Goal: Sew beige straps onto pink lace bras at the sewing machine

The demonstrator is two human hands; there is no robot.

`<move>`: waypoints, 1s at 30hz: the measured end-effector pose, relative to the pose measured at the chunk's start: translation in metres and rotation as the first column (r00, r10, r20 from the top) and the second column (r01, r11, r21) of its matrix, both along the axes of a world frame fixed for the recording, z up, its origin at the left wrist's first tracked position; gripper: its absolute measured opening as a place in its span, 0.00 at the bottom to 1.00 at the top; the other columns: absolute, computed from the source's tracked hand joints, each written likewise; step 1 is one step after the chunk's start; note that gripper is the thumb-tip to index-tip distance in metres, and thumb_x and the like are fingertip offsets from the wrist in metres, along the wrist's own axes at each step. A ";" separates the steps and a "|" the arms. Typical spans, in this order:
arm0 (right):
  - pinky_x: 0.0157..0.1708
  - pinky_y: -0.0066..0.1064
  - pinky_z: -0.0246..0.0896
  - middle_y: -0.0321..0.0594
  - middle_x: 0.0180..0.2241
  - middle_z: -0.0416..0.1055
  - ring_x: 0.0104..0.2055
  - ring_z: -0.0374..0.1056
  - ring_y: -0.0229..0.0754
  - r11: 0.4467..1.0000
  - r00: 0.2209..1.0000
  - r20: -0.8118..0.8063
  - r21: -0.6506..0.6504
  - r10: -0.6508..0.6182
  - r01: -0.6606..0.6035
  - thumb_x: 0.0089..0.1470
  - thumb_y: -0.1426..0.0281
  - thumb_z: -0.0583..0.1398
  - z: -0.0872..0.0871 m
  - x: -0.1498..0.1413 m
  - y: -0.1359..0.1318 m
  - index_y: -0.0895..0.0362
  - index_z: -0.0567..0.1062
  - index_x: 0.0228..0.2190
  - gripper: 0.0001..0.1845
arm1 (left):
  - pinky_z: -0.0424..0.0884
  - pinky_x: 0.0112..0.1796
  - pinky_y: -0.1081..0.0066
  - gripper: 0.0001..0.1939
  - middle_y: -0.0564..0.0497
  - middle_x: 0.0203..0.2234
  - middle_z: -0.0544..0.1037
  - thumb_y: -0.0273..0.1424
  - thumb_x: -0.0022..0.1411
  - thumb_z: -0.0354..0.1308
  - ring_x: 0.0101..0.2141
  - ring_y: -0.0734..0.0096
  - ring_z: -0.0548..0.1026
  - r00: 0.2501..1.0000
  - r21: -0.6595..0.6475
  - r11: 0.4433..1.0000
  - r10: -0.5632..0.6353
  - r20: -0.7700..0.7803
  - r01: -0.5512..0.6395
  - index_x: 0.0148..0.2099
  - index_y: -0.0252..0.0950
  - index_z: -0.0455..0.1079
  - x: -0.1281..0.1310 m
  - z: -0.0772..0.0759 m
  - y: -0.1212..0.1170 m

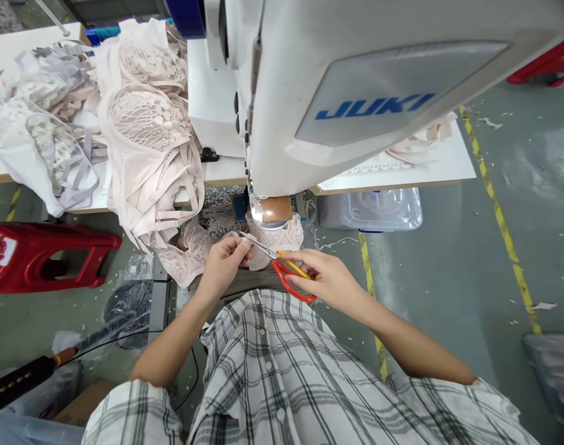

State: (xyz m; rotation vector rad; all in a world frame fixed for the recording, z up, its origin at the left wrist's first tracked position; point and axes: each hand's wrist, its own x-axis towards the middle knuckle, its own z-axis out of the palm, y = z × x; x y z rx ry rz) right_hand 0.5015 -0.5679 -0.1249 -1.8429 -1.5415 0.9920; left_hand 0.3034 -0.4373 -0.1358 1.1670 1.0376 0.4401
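Observation:
My right hand (pixel 325 275) grips a pair of scissors (pixel 282 262) with one red and one yellow handle. Their blades point left, with the tips at the fingers of my left hand (pixel 228 259). That left hand is closed in a pinch on the edge of a pale pink lace bra (pixel 193 246), part of which hangs over my lap. Another lace cup (pixel 279 235) of the same colour lies under the sewing machine's head, just beyond the blades. Whether the blades are parted is too small to tell.
A white JUKI sewing machine (pixel 365 105) looms close above my hands. Pink bras (pixel 147 123) and whitish bras (pixel 36 123) are heaped on the table at left. A red stool (pixel 50 256) stands on the left, a clear plastic bin (pixel 378 210) under the right tabletop.

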 end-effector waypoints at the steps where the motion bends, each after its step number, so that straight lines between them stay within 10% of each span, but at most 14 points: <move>1: 0.32 0.32 0.65 0.37 0.37 0.77 0.29 0.68 0.38 1.000 1.000 -0.007 -0.002 -0.018 0.018 0.57 0.66 0.61 -0.001 0.001 -0.004 0.49 0.77 0.50 0.18 | 0.64 0.28 0.75 0.18 0.54 0.22 0.72 0.42 0.61 0.62 0.23 0.78 0.66 0.999 -0.009 1.000 0.024 0.023 -0.023 0.26 0.35 0.70 0.001 -0.001 -0.001; 9: 0.30 0.33 0.62 0.40 0.38 0.77 0.29 0.67 0.39 0.962 0.958 0.193 -0.133 -0.212 0.240 0.57 0.59 0.62 0.015 0.059 -0.013 0.49 0.77 0.51 0.21 | 0.57 0.24 0.79 0.16 0.58 0.18 0.65 0.38 0.60 0.62 0.21 0.82 0.60 0.960 -0.214 0.969 0.168 0.224 -0.119 0.26 0.34 0.66 0.008 0.003 -0.004; 15: 0.48 0.41 0.60 0.58 0.53 0.72 0.53 0.67 0.52 0.954 0.705 0.643 0.183 -0.300 0.239 0.65 0.62 0.55 0.018 0.152 0.059 0.63 0.72 0.57 0.25 | 0.61 0.24 0.79 0.13 0.55 0.22 0.71 0.39 0.61 0.59 0.21 0.81 0.67 0.975 -0.269 0.961 -0.006 0.222 0.067 0.33 0.33 0.69 0.017 0.012 0.001; 19: 0.50 0.43 0.63 0.63 0.49 0.72 0.53 0.67 0.56 0.914 0.682 0.638 0.390 -0.357 0.114 0.62 0.60 0.58 0.017 0.120 0.071 0.67 0.72 0.53 0.25 | 0.67 0.24 0.77 0.13 0.51 0.24 0.76 0.38 0.59 0.56 0.21 0.78 0.72 0.955 -0.378 0.880 -0.232 0.184 0.287 0.35 0.31 0.71 0.016 0.025 0.010; 21: 0.45 0.42 0.68 0.55 0.47 0.75 0.49 0.71 0.54 0.920 0.826 0.555 0.365 -0.093 -0.141 0.59 0.58 0.61 0.012 0.075 0.060 0.59 0.74 0.50 0.23 | 0.70 0.24 0.75 0.12 0.48 0.24 0.77 0.35 0.58 0.55 0.20 0.75 0.73 0.930 -0.436 0.821 -0.327 0.169 0.368 0.33 0.30 0.71 0.018 0.031 0.013; 24: 0.39 0.37 0.71 0.45 0.45 0.78 0.44 0.75 0.47 0.833 0.829 0.450 0.273 0.332 -0.481 0.65 0.65 0.52 -0.002 0.022 0.043 0.53 0.76 0.48 0.16 | 0.70 0.23 0.73 0.11 0.47 0.22 0.77 0.32 0.59 0.52 0.20 0.73 0.74 0.856 -0.438 0.747 -0.504 0.118 0.500 0.29 0.31 0.70 0.022 0.036 0.012; 27: 0.35 0.34 0.70 0.43 0.40 0.80 0.39 0.77 0.45 0.874 0.877 0.391 0.274 0.279 -0.401 0.66 0.68 0.48 -0.015 0.017 0.037 0.53 0.78 0.43 0.19 | 0.73 0.30 0.69 0.12 0.47 0.28 0.79 0.34 0.63 0.50 0.26 0.70 0.76 0.841 -0.115 0.855 -0.519 -0.153 0.506 0.32 0.34 0.71 0.016 0.031 0.003; 30: 0.31 0.34 0.67 0.44 0.34 0.80 0.34 0.76 0.46 0.969 0.958 0.269 0.247 -0.096 0.028 0.62 0.61 0.56 -0.019 0.041 0.036 0.55 0.79 0.35 0.14 | 0.72 0.45 0.60 0.16 0.43 0.38 0.79 0.40 0.65 0.53 0.40 0.61 0.76 0.932 0.433 0.857 -0.134 -0.337 0.280 0.46 0.35 0.73 0.002 0.009 -0.013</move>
